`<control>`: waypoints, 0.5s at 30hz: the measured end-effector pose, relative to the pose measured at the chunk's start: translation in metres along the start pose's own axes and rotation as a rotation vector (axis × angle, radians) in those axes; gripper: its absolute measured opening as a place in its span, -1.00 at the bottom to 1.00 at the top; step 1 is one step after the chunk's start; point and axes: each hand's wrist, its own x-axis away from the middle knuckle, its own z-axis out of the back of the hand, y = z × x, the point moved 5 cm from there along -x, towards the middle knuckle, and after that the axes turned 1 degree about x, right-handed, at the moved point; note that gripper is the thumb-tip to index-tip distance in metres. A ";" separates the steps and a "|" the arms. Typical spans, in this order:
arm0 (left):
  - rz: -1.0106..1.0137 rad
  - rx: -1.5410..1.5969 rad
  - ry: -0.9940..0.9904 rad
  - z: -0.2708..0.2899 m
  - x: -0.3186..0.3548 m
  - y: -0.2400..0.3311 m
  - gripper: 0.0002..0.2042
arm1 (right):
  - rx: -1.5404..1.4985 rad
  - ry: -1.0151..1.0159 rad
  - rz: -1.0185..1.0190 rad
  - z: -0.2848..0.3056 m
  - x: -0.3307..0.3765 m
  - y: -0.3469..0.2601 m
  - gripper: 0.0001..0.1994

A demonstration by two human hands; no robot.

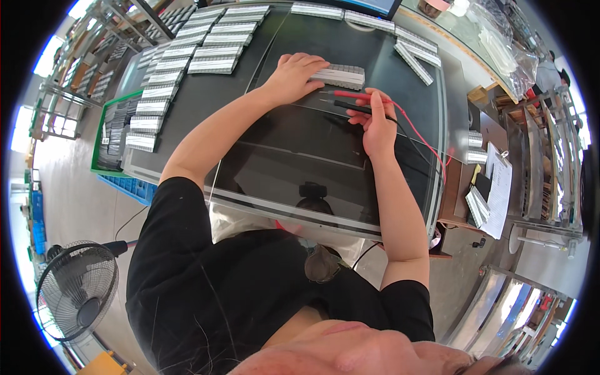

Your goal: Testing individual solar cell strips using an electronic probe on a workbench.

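Left hand [294, 76] on grey strip block [339, 75] | right hand [375, 122] holds probes [350, 100]

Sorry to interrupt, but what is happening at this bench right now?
A person at a dark worktop steadies a grey ribbed block with the left hand. The right hand holds a red probe and a black probe, tips pointing at the block's near edge. More grey blocks lie in rows to the left and along the back.
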 end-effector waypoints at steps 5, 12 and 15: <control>-0.051 -0.093 0.012 -0.001 -0.002 -0.001 -0.60 | 0.024 0.044 0.035 0.003 0.001 -0.003 -0.69; -0.100 -0.158 0.015 0.019 0.022 0.028 -0.59 | 0.089 0.080 0.050 0.009 -0.001 -0.006 -0.70; -0.032 -0.002 -0.026 0.016 0.033 0.035 -0.59 | 0.162 0.096 0.035 0.006 -0.001 -0.010 -0.70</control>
